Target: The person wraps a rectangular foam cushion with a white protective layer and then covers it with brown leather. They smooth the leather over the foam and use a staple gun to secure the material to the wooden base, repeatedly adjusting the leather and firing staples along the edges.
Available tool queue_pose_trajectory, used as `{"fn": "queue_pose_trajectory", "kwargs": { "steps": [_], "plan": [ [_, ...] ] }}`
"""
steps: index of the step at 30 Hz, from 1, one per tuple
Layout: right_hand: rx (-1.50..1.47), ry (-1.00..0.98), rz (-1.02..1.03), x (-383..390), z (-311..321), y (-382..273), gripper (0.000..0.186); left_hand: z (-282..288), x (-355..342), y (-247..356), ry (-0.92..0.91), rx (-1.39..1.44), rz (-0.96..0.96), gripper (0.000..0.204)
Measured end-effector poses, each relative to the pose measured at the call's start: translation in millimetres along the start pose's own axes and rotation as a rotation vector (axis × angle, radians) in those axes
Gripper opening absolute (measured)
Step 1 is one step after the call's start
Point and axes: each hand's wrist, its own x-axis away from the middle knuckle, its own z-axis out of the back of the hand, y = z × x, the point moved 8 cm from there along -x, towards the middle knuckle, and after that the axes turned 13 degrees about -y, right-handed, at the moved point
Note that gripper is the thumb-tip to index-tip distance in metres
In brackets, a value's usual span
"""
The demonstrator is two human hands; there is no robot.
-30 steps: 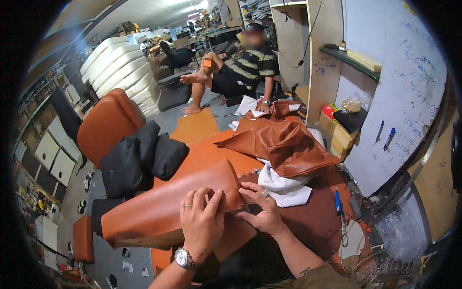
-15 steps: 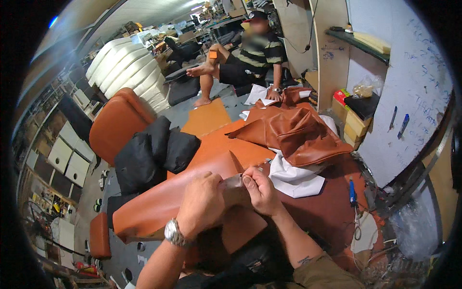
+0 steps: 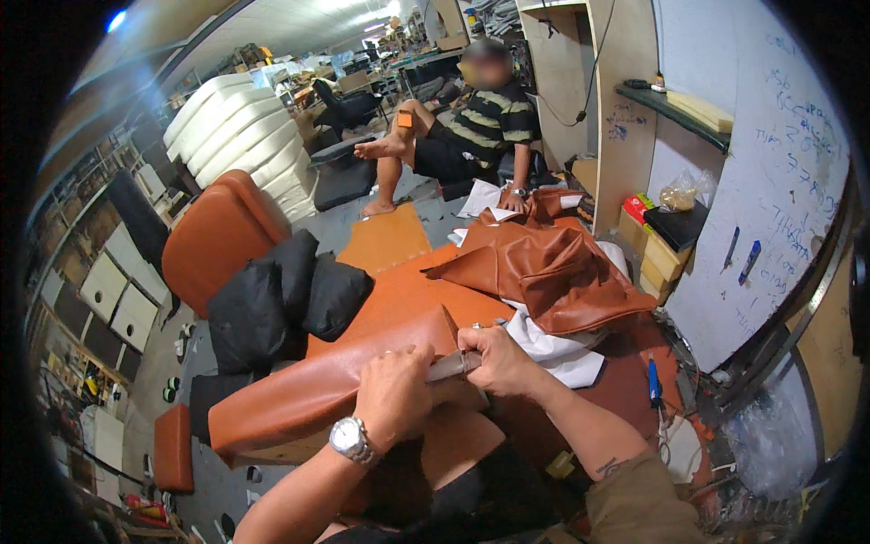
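One big orange sheet (image 3: 408,292) is spread on the floor, and the long block in its brown leather-look cover (image 3: 304,390) lies just this side of it, right in front of the person. Looks to me like the stage of pulling an edge taut at the block's right end, so the next move probably calls for a firm, even tug. Left hand (image 3: 394,396) is knuckles up with fingers curled, right hand (image 3: 496,363) is bunched thumb-side up, both pinching a narrow greyish flap (image 3: 446,367) stretched between them.
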Motion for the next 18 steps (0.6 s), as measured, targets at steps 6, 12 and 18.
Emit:
{"fn": "queue_pose_trajectory", "kwargs": {
  "steps": [6,12,18],
  "plan": [
    [0.067,0.284,0.101,20,-9,-6,0.024,-19,9,-3,0.171,-0.126,-0.056,0.015],
    [-0.198,0.767,-0.065,102,-62,-3,0.031,6,-2,3,-0.192,0.037,-0.166,0.019],
    [-1.588,0.402,-0.251,90,-129,29,0.056,25,-94,-36,-0.173,0.306,-0.135,0.044]
  ]
}}
